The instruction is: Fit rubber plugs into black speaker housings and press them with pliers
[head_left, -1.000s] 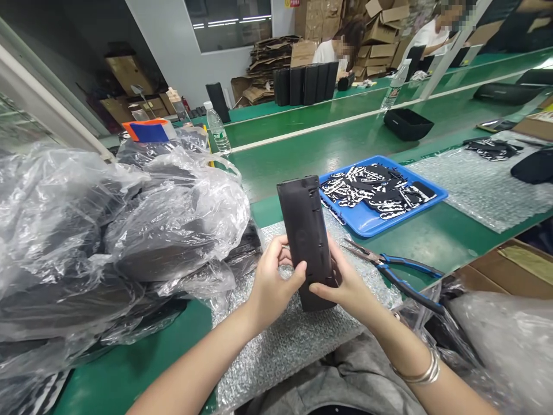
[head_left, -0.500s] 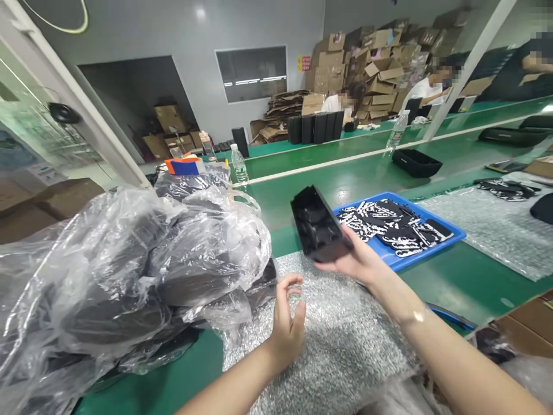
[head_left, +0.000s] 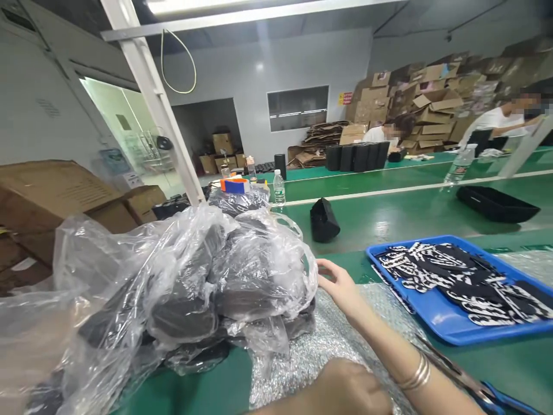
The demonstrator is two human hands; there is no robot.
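Far left, brown cardboard cartons (head_left: 64, 199) sit behind a bulging clear polythene bag of dark moulded parts (head_left: 185, 294), which fills the near left of my view and slumps against a silvery bubble-wrap sheet (head_left: 328, 346) lying on the green worktop (head_left: 203, 383). Behind the bag stands a clear plastic water bottle (head_left: 279, 189). The big change is the black moulded plastic case (head_left: 324, 220): it has left my hands and now sits tilted on the green worktop beyond the bag, well apart from both my hands. My left grip (head_left: 328, 392) is a soft blur at the bottom edge of the view, low over the bubble wrap, and I cannot tell whether it is closed on anything. My right grip (head_left: 339, 285) is open and empty, its fingers loosely spread just beside the side of the bag, with a silver bangle (head_left: 417, 373) on the wrist behind it. Further right, a blue plastic tray (head_left: 458, 337) holds a heap of flat black-and-white cut pieces (head_left: 453, 274), and blue-handled pliers (head_left: 496, 400) lie at the lower edge of the view just below it. Beyond them, a long black open tray (head_left: 496, 204) rests on the far stretch of worktop, while a person in a white shirt (head_left: 496, 124) stands at far right before piled cartons.
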